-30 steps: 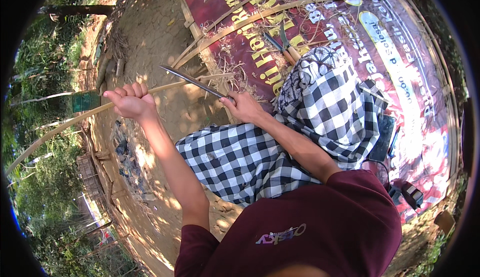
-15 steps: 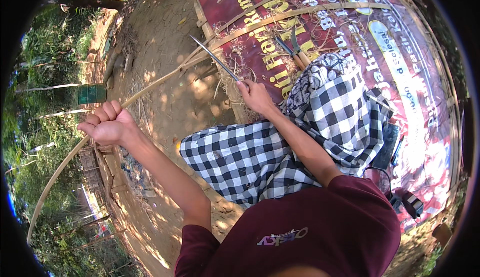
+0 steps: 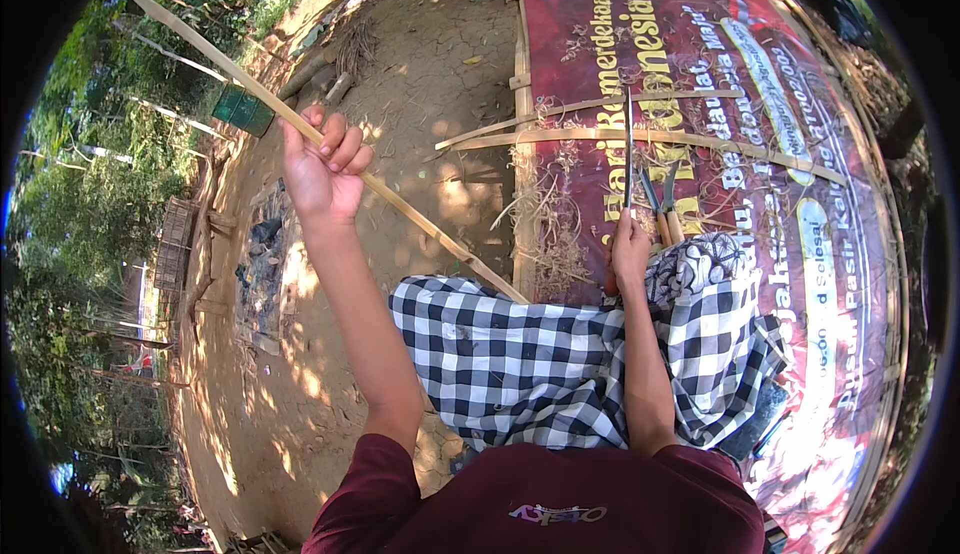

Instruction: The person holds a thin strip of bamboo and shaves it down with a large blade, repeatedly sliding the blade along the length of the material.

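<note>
My left hand [image 3: 326, 169], raised over the bare ground, has its fingers curled round a long pale bamboo strip [image 3: 425, 222]. One end of the strip rises to the upper left; the other slopes down to the edge of the checked cloth [image 3: 520, 354] over my lap. My right hand [image 3: 629, 252] is closed on the handle of a long, narrow knife [image 3: 628, 159]. Its blade points away from me, over the dark red banner, apart from the strip. Close by on the right lie two bladed tools with wooden handles [image 3: 668, 226].
Two more bamboo strips [image 3: 690, 137] lie across the printed banner [image 3: 560, 44], among curly shavings [image 3: 555, 254]. A wooden edge [image 3: 523, 84] borders the banner on the left. Beyond the dirt ground [image 3: 420, 84] stand a green box [image 3: 242, 111] and shrubs; a dark heap [image 3: 265, 249] lies left.
My left hand has risen, and the bamboo strip has swung so its free end points up left. The knife has left the strips and moved right, its blade turned to point straight away.
</note>
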A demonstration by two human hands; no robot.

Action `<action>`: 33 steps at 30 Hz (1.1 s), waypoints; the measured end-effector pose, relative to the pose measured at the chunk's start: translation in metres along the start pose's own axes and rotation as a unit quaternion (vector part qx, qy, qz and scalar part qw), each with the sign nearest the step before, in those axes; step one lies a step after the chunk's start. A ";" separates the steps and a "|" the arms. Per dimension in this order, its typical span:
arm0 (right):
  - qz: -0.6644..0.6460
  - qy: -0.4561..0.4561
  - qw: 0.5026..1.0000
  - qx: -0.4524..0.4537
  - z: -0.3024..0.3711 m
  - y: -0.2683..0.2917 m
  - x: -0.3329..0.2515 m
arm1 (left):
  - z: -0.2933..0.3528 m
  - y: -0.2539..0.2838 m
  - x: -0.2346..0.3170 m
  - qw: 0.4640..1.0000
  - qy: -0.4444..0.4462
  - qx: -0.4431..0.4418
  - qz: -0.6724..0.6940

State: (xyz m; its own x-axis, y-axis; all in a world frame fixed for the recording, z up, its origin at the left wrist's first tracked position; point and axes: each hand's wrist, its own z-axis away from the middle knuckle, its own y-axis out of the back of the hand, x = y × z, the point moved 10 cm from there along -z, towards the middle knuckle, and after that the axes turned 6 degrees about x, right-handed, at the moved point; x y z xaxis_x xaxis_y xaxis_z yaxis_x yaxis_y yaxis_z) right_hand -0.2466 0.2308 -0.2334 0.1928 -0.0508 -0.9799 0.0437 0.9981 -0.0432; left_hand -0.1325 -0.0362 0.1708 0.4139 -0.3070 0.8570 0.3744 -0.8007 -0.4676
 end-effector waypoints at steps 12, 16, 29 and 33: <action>-0.064 0.052 0.995 -0.054 0.012 0.002 -0.029 | 0.018 -0.040 0.101 0.984 -0.164 -0.015 -0.070; -0.050 0.044 0.996 -0.057 0.018 -0.005 -0.024 | 0.021 -0.052 0.150 0.957 -0.230 -0.012 -0.175; 0.027 0.051 0.997 -0.058 0.016 -0.011 0.010 | 0.062 -0.011 0.059 0.865 -0.085 0.016 -0.494; 0.005 0.031 0.997 -0.065 0.018 -0.005 -0.007 | 0.097 0.033 -0.023 0.854 0.057 -0.006 -0.517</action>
State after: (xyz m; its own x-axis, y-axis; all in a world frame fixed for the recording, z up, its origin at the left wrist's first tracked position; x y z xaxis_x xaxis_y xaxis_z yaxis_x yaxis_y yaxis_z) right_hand -0.2310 0.2251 -0.2231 0.1311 -0.0422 -0.9905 -0.0860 0.9948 -0.0537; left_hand -0.0495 -0.0053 0.1148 -0.2163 0.5206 0.8259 0.4821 -0.6787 0.5540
